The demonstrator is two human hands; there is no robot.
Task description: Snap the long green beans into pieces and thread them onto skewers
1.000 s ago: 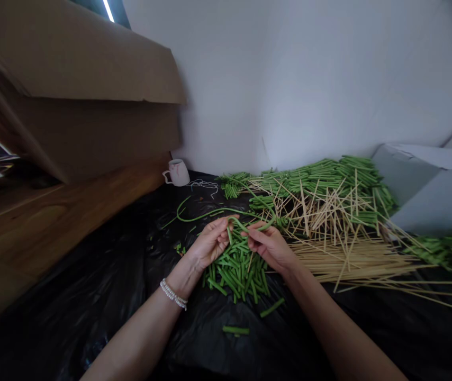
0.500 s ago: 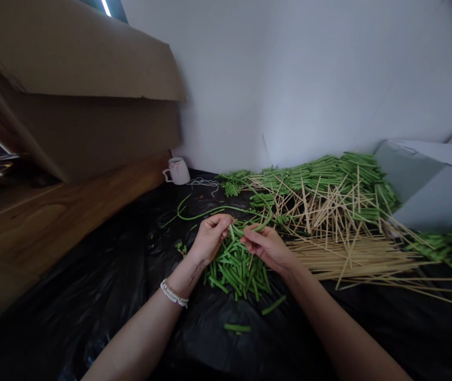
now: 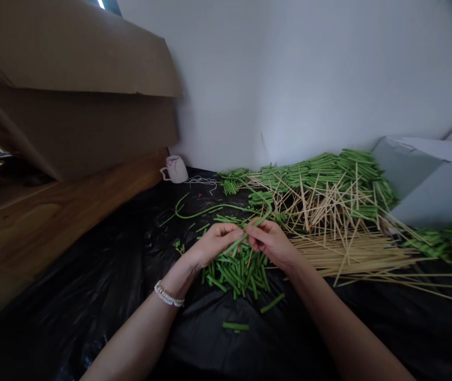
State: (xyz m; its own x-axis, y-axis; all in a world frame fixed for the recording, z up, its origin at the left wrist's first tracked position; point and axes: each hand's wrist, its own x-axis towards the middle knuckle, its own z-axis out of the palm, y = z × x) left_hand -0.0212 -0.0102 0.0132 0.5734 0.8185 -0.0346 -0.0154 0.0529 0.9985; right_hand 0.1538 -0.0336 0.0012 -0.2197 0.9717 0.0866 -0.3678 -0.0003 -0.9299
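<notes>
My left hand (image 3: 217, 242) and my right hand (image 3: 272, 243) meet over a heap of short cut green pieces (image 3: 242, 275). Both pinch one long, thin green stalk (image 3: 264, 215), which looks like a long bean or a garlic scape. Its short end slants down past the left thumb; the rest loops behind the hands and curls away to the left on black plastic sheeting (image 3: 210, 338). The fingertips almost touch, and the left ones are partly hidden by the stalk. Two loose pieces (image 3: 236, 326) lie in front of the heap.
Wooden skewers (image 3: 353, 254) lie to the right, some loosely crossed. Behind them are stacked rows of green pieces (image 3: 321, 169) along the wall. A white mug (image 3: 176, 169) with white string (image 3: 202, 182) stands at back left, beside a cardboard box (image 3: 102, 116). A grey-white box (image 3: 420, 180) is at right.
My hands have come closer together, and the left has moved right along the stalk. The stalk's short end now points down and left. The view has shifted slightly.
</notes>
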